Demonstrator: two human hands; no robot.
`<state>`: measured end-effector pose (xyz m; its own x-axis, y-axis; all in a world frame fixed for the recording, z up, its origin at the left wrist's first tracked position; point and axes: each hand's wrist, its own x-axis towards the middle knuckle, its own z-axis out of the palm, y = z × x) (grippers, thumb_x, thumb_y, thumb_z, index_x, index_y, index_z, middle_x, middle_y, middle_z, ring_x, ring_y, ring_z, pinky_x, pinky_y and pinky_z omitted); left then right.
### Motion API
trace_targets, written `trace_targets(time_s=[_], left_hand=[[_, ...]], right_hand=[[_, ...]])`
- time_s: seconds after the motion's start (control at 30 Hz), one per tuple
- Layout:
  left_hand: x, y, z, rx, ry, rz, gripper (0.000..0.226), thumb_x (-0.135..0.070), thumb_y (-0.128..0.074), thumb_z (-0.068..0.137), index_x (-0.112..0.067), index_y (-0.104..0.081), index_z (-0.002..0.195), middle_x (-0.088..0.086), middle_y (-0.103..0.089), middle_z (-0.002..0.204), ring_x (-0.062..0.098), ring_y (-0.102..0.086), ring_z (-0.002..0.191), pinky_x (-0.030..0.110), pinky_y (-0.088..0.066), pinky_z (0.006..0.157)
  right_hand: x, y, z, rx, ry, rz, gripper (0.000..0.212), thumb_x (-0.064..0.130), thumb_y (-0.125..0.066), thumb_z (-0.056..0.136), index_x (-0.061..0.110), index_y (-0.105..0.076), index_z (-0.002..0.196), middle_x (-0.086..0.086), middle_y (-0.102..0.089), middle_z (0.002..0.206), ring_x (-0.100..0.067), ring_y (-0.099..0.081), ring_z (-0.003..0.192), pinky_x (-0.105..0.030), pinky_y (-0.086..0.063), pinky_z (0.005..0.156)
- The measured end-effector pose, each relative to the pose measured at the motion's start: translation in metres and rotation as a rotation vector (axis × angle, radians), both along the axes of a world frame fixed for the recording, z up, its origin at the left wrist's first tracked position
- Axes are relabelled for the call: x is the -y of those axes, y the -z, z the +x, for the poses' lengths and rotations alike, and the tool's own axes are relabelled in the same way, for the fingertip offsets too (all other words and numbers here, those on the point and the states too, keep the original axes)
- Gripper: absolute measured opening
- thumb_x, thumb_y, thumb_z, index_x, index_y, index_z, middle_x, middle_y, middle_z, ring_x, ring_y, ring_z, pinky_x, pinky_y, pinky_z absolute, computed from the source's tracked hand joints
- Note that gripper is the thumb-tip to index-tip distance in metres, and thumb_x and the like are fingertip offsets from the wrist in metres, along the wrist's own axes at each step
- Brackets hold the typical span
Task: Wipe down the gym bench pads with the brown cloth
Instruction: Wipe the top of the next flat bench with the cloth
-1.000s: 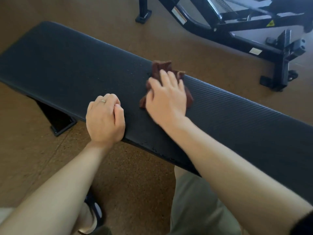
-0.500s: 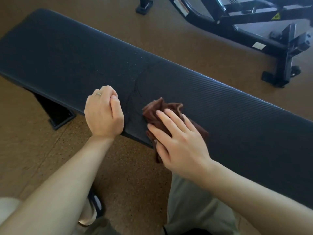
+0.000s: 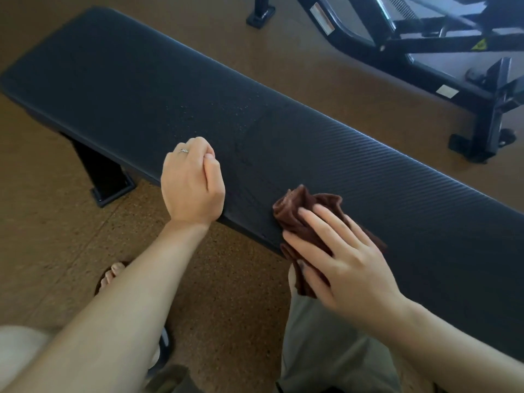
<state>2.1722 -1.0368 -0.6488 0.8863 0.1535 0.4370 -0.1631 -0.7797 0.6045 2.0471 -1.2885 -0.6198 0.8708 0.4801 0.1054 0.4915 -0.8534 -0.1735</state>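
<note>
The long black bench pad (image 3: 368, 171) runs diagonally from upper left to lower right. Small water droplets dot its middle. The crumpled brown cloth (image 3: 297, 211) lies on the pad's near edge, and part of it hangs over the side. My right hand (image 3: 346, 265) presses on the cloth with straight, spread fingers. My left hand (image 3: 192, 182) rests on the near edge of the pad to the left of the cloth, curled into a fist with nothing in it and a ring on one finger.
A black bench leg (image 3: 105, 177) stands under the pad at left on the brown speckled floor. Another black gym machine frame (image 3: 425, 61) fills the upper right. My sandalled foot (image 3: 112, 276) and trouser leg (image 3: 326, 350) are below the bench edge.
My right hand has dragged the cloth from the pad's far edge across to its near edge. My left fist has stayed where it was.
</note>
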Motion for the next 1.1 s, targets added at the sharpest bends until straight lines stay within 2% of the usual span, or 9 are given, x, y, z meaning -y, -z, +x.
trace_targets(time_s=[0.23,0.37,0.5,0.63,0.77,0.87,0.97,1.03,1.1], left_hand=[[-0.01,-0.002,0.002,0.007,0.042,-0.085,0.021,-0.012,-0.035,0.095,-0.008,-0.049,0.079,0.004,-0.051,0.075,0.025,-0.047,0.069,0.049,-0.044,0.068],[-0.045,-0.015,0.02,0.074,-0.098,-0.117,0.021,-0.015,-0.032,0.091,-0.009,-0.047,0.078,0.004,-0.049,0.075,0.029,-0.047,0.071,0.047,-0.041,0.069],[-0.07,-0.003,0.035,-0.018,-0.153,-0.018,0.021,-0.015,-0.032,0.089,-0.008,-0.048,0.079,0.005,-0.053,0.076,0.031,-0.05,0.074,0.047,-0.042,0.075],[-0.066,0.007,0.04,-0.04,-0.211,-0.017,0.018,-0.014,-0.034,0.087,-0.009,-0.048,0.077,0.003,-0.054,0.075,0.028,-0.048,0.074,0.041,-0.037,0.076],[-0.067,0.007,0.039,-0.028,-0.236,-0.024,0.017,-0.016,-0.034,0.089,-0.012,-0.046,0.078,0.002,-0.053,0.077,0.027,-0.048,0.075,0.042,-0.038,0.075],[-0.065,0.007,0.038,-0.03,-0.266,-0.049,0.016,-0.015,-0.034,0.09,-0.014,-0.045,0.078,0.001,-0.051,0.077,0.027,-0.047,0.075,0.039,-0.034,0.074],[-0.063,0.005,0.038,-0.036,-0.269,-0.056,0.015,-0.015,-0.033,0.088,-0.013,-0.045,0.078,0.0,-0.05,0.077,0.027,-0.045,0.076,0.038,-0.032,0.074],[-0.063,0.004,0.037,-0.039,-0.262,-0.069,0.017,-0.016,-0.032,0.087,-0.011,-0.046,0.077,-0.001,-0.051,0.076,0.026,-0.046,0.076,0.04,-0.035,0.074],[-0.062,0.004,0.036,-0.038,-0.251,-0.083,0.017,-0.015,-0.033,0.087,-0.01,-0.046,0.077,0.0,-0.052,0.075,0.026,-0.046,0.076,0.041,-0.037,0.074]], right_hand=[[-0.125,0.001,0.118,0.043,0.073,0.101,0.037,0.036,-0.047,0.104,0.029,-0.066,0.135,-0.002,-0.056,0.148,-0.025,-0.043,0.143,-0.052,-0.033,0.121],[-0.094,0.0,0.083,0.019,0.021,0.081,0.041,0.034,-0.044,0.107,0.027,-0.061,0.142,-0.003,-0.05,0.155,-0.025,-0.037,0.151,-0.051,-0.032,0.123],[-0.041,-0.002,0.028,-0.018,-0.042,-0.007,0.045,0.034,-0.045,0.105,0.028,-0.06,0.147,-0.007,-0.046,0.161,-0.029,-0.034,0.155,-0.058,-0.036,0.121],[-0.08,-0.003,0.063,0.003,-0.087,0.025,0.042,0.034,-0.046,0.106,0.025,-0.063,0.143,-0.009,-0.049,0.159,-0.03,-0.037,0.152,-0.056,-0.032,0.123],[-0.151,0.002,0.136,0.046,-0.153,0.086,0.038,0.034,-0.046,0.105,0.025,-0.067,0.136,-0.006,-0.054,0.152,-0.027,-0.042,0.147,-0.052,-0.033,0.12],[-0.177,0.004,0.175,0.098,-0.111,0.141,0.039,0.034,-0.045,0.102,0.027,-0.071,0.13,-0.005,-0.06,0.146,-0.027,-0.048,0.14,-0.05,-0.038,0.117],[-0.157,0.01,0.198,0.142,-0.072,0.174,0.035,0.029,-0.051,0.097,0.022,-0.076,0.119,-0.007,-0.066,0.134,-0.031,-0.058,0.129,-0.047,-0.048,0.104],[-0.12,0.008,0.222,0.215,0.049,0.179,0.032,0.026,-0.054,0.093,0.019,-0.078,0.114,-0.009,-0.07,0.126,-0.035,-0.062,0.118,-0.048,-0.052,0.094],[-0.08,0.004,0.244,0.193,0.249,0.166,0.034,0.028,-0.052,0.096,0.021,-0.076,0.119,-0.009,-0.069,0.127,-0.037,-0.061,0.118,-0.047,-0.052,0.094]])
